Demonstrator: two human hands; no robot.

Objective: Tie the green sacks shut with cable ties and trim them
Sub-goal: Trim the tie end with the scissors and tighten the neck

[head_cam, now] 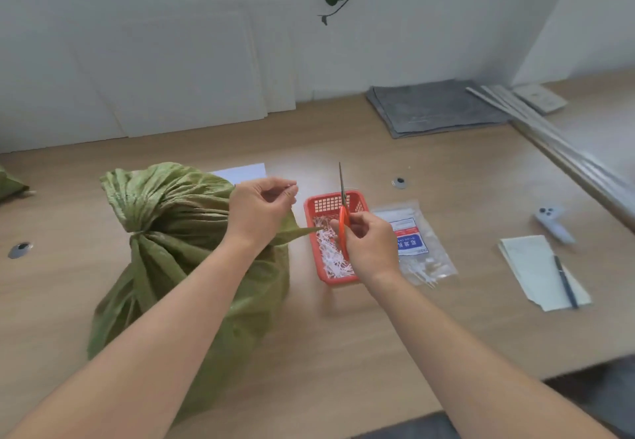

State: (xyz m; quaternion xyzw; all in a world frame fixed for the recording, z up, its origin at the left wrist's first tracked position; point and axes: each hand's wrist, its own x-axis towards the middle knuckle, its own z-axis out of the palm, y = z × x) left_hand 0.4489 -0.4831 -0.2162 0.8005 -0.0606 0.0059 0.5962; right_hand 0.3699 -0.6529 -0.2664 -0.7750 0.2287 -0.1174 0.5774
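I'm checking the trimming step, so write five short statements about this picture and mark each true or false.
1. The right hand grips the orange-handled scissors. True.
2. The red basket is empty. False: it holds white trimmings.
3. A tie cinches the green sack at its neck. True.
4. The packet of cable ties lies left of the sack. False: it lies right of the basket.
5. A pen lies on the paper at the right. True.
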